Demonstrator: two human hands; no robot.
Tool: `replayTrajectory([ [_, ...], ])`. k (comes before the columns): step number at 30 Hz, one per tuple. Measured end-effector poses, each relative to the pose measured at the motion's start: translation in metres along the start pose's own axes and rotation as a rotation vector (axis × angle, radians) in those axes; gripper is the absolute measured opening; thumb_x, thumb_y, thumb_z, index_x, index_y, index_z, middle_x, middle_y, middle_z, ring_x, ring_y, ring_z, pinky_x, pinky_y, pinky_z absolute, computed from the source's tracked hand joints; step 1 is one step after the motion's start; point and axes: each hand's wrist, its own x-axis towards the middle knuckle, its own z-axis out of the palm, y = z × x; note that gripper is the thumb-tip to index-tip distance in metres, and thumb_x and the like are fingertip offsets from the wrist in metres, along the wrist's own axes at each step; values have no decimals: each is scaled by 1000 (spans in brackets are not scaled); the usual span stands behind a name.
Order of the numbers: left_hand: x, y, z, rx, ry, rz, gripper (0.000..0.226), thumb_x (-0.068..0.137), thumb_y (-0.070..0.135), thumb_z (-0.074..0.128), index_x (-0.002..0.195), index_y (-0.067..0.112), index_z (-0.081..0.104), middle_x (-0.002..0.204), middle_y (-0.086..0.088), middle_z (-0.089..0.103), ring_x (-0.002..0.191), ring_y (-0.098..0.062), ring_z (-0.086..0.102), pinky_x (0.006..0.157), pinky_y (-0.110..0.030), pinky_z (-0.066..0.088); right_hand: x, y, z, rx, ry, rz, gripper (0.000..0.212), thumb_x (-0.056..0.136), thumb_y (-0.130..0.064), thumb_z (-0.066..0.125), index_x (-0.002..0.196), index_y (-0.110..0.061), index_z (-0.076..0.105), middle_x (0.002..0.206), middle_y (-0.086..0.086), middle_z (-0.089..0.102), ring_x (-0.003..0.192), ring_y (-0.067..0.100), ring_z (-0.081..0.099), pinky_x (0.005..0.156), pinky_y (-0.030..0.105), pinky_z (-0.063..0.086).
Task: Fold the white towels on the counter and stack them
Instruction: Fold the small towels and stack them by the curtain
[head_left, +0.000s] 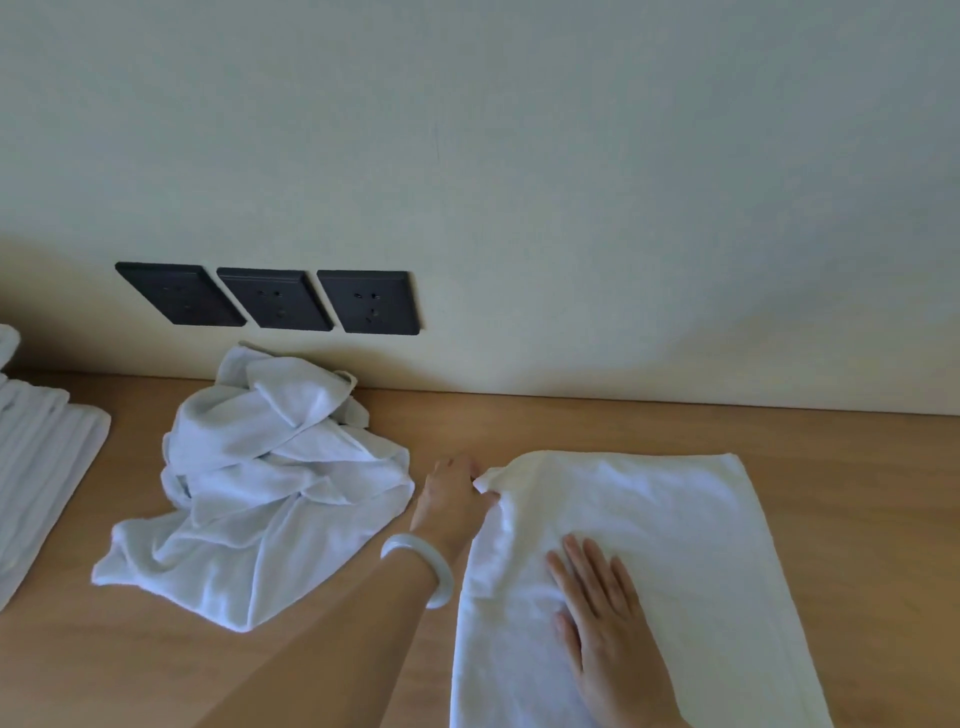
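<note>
A rectangular white terry towel (675, 545) lies spread flat on the light brown wooden desk (857, 493), its near end cut off by the bottom of the view. The left hand (452, 499) is at the towel's far left corner. Its fingers (467, 465) pinch that corner, which is bunched up. A pale smooth bangle (418, 566) circles the left wrist, just left of the towel's left edge. The right hand (608, 623) lies palm down on the near left part of the towel, its fingers (592, 566) straight and slightly spread, resting flat on the cloth.

Left of the towel, just beside the left hand and apart from the towel itself, sits a crumpled heap of white towels (270, 483), unfolded and tangled. Well left of the towel, past the heap, a stack of folded white towels (41, 457) lies partly cut off by the frame edge. Beyond the towel and to its left, three black square wall sockets (275, 299) sit in a row on the pale wall (623, 208), above the desk.
</note>
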Motion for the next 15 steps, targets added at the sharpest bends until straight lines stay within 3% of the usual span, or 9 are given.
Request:
replayTrajectory([
  [3,7,1,1,-210,84,-27,6,91,21,62,87,16,63,86,-2,65,82,-21,61,61,-20,43,1,-5,1,-3,22,5,50,102,-31,27,147,-14,44,158,6,33,145,27,33,111,50,32],
  [7,10,9,-18,-431,37,38,23,94,7,57,85,23,71,84,4,69,83,-16,65,73,-20,49,-1,-6,1,6,-2,8,53,101,-28,31,151,-15,36,162,6,25,148,27,25,114,50,27],
  [12,14,21,-54,-564,-435,257,32,98,-3,48,120,11,67,115,0,70,107,-3,61,90,-12,45,0,-7,-3,21,-17,8,53,102,-30,24,152,-16,35,162,4,23,149,25,24,115,48,25],
  [15,33,22,-72,-365,-575,313,32,99,3,50,124,17,64,121,0,66,114,-4,57,98,-17,44,-1,-8,-4,27,-21,15,53,102,-30,25,151,-15,37,162,5,24,149,26,24,114,49,26],
])
